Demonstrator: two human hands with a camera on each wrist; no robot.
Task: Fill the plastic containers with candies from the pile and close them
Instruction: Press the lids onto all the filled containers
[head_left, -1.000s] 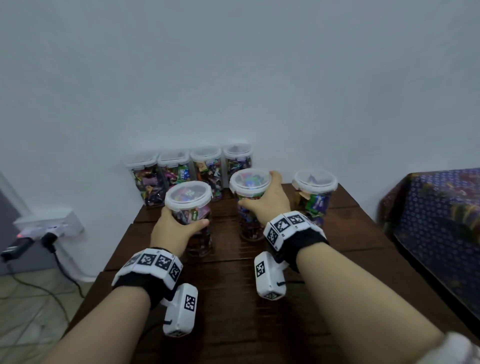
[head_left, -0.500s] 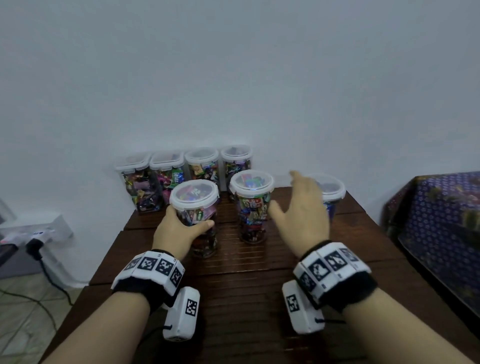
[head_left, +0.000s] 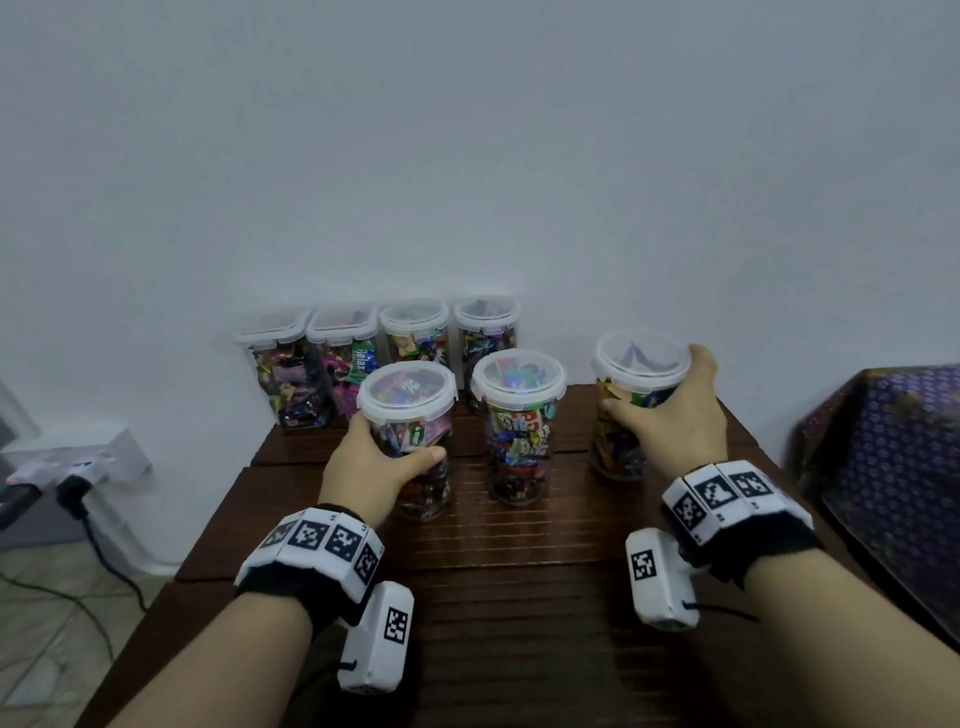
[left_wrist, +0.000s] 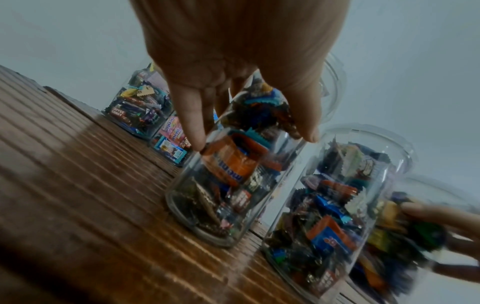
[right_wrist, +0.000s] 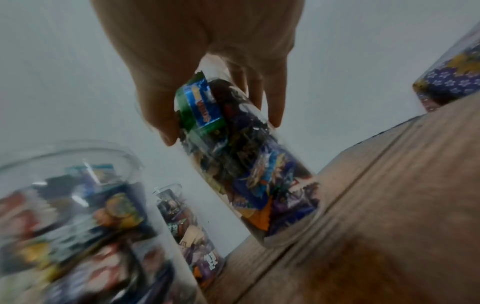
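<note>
Three clear round containers full of wrapped candies stand lidded on the dark wooden table (head_left: 519, 597). My left hand (head_left: 374, 462) grips the left container (head_left: 410, 415), fingers and thumb curled round its wall (left_wrist: 233, 174). The middle container (head_left: 519, 415) stands free between my hands. My right hand (head_left: 670, 421) wraps round the right container (head_left: 639, 374) just under its white-rimmed lid; the right wrist view shows thumb and fingers on either side of the container (right_wrist: 249, 164). No loose candy pile is in view.
Several more lidded, filled containers (head_left: 379, 353) stand in a row against the white wall at the table's back left. A patterned blue cloth (head_left: 893, 467) covers furniture to the right. A power strip (head_left: 72, 462) with plugs lies on the floor at left.
My right hand let go of the middle container, swung right and closed round the right container. My left hand kept its grip on the left container.
</note>
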